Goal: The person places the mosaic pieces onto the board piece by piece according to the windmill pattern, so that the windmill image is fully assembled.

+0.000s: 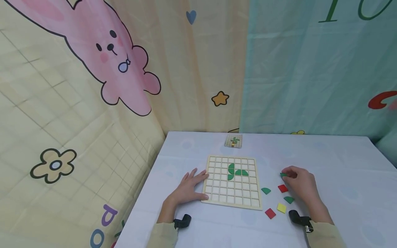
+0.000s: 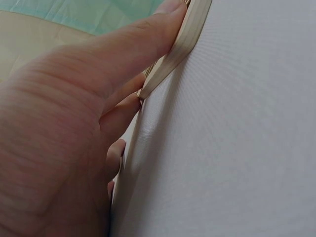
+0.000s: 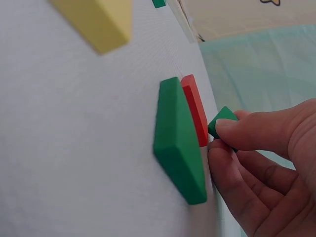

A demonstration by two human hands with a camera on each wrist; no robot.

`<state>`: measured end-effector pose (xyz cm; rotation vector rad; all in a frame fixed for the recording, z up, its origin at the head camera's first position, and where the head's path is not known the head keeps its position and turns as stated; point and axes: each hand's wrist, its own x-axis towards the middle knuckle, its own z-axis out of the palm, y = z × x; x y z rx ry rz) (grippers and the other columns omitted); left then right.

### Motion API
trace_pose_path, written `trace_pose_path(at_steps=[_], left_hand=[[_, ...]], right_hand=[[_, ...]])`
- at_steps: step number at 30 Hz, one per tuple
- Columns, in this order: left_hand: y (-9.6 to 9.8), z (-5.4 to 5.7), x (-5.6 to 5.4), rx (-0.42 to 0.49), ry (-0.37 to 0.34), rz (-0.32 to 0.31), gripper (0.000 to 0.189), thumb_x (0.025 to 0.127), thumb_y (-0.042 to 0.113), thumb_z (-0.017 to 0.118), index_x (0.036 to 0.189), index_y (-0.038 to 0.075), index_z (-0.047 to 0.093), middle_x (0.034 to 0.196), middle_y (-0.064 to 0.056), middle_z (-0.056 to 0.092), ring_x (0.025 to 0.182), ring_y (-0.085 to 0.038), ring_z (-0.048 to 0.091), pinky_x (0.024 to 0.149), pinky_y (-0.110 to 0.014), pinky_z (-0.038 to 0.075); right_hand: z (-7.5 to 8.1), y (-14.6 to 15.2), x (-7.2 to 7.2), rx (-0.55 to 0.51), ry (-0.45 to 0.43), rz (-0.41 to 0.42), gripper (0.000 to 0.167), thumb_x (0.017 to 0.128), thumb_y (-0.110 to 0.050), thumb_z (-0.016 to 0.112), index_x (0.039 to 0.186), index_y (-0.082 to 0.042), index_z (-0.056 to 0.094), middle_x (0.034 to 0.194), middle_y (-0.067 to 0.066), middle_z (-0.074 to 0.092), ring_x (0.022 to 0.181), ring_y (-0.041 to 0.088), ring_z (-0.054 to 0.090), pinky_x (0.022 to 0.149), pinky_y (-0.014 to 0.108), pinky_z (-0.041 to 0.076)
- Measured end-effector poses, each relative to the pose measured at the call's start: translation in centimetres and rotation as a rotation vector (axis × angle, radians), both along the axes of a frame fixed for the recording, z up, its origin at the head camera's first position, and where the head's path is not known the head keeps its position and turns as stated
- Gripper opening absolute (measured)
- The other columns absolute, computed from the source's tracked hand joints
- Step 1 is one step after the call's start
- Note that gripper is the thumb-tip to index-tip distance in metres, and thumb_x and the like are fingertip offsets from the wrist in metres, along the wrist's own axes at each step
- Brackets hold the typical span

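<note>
A wooden grid board [image 1: 234,203] lies on the table, with several green quarter-circle tiles [image 1: 242,172] set in its upper cells. My left hand [image 1: 188,188] rests along the board's left edge, fingers spread and thumb on the near corner; the left wrist view shows the thumb [image 2: 133,42] over the wooden rim. To the right of the board, my right hand [image 1: 300,181] pinches a green quarter-circle tile [image 3: 224,116] between thumb and fingertips, close to the table. Beside it lie a red square tile [image 1: 283,188] and a green quarter-circle tile [image 3: 177,140].
Another green tile [image 1: 265,190] lies by the board's right edge. Nearer me are a yellow square tile [image 1: 281,207] and a second red square tile [image 1: 270,213]. Behind the board, a small pattern card [image 1: 229,142] lies near the table's far edge, before a printed curtain [image 1: 198,69].
</note>
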<state>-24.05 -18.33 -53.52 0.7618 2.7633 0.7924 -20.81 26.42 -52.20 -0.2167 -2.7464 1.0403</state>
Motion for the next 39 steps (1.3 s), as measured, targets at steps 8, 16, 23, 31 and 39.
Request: trace_pose_path(at_steps=[8, 16, 23, 31, 39], left_hand=[[0.1, 0.0, 0.0, 0.002, -0.003, 0.001, 0.089, 0.079, 0.066, 0.073, 0.155, 0.031, 0.042, 0.162, 0.018, 0.026, 0.154, -0.021, 0.003, 0.123, -0.048, 0.001], [0.1, 0.1, 0.0, 0.011, -0.005, 0.000, 0.088, 0.079, 0.066, 0.073, 0.154, 0.032, 0.042, 0.162, 0.019, 0.026, 0.154, -0.020, 0.003, 0.123, -0.048, 0.001], [0.0, 0.1, 0.1, 0.016, -0.005, -0.011, 0.088, 0.079, 0.066, 0.073, 0.154, 0.031, 0.043, 0.162, 0.017, 0.027, 0.154, -0.021, 0.003, 0.123, -0.049, 0.001], [0.0, 0.0, 0.2, 0.027, -0.011, 0.001, 0.089, 0.079, 0.066, 0.074, 0.154, 0.031, 0.043, 0.162, 0.018, 0.027, 0.154, -0.021, 0.004, 0.123, -0.048, 0.001], [0.1, 0.2, 0.3, 0.027, -0.010, 0.000, 0.089, 0.079, 0.065, 0.074, 0.155, 0.030, 0.043, 0.162, 0.018, 0.027, 0.154, -0.023, 0.004, 0.123, -0.048, 0.001]], right_hand=[[-0.1, -0.1, 0.0, -0.003, 0.000, -0.018, 0.022, 0.092, -0.010, 0.071, 0.114, -0.004, 0.073, 0.107, 0.018, 0.068, 0.094, 0.033, 0.060, 0.075, 0.045, 0.059], [0.1, -0.2, 0.4, -0.037, -0.018, -0.029, 0.026, 0.095, -0.013, 0.069, 0.119, -0.003, 0.072, 0.118, 0.023, 0.066, 0.100, 0.036, 0.061, 0.076, 0.045, 0.060], [1.0, -0.7, 0.7, -0.088, -0.060, -0.032, 0.027, 0.096, -0.016, 0.068, 0.119, -0.004, 0.073, 0.122, 0.024, 0.064, 0.113, 0.041, 0.056, 0.074, 0.038, 0.060], [1.5, -1.5, 0.5, -0.126, -0.097, -0.030, 0.026, 0.095, -0.019, 0.069, 0.116, -0.004, 0.075, 0.122, 0.024, 0.065, 0.112, 0.040, 0.055, 0.074, 0.038, 0.058], [1.2, -2.2, 0.2, -0.130, -0.072, -0.034, 0.021, 0.094, -0.018, 0.069, 0.110, -0.006, 0.078, 0.115, 0.019, 0.069, 0.103, 0.033, 0.058, 0.061, 0.023, 0.052]])
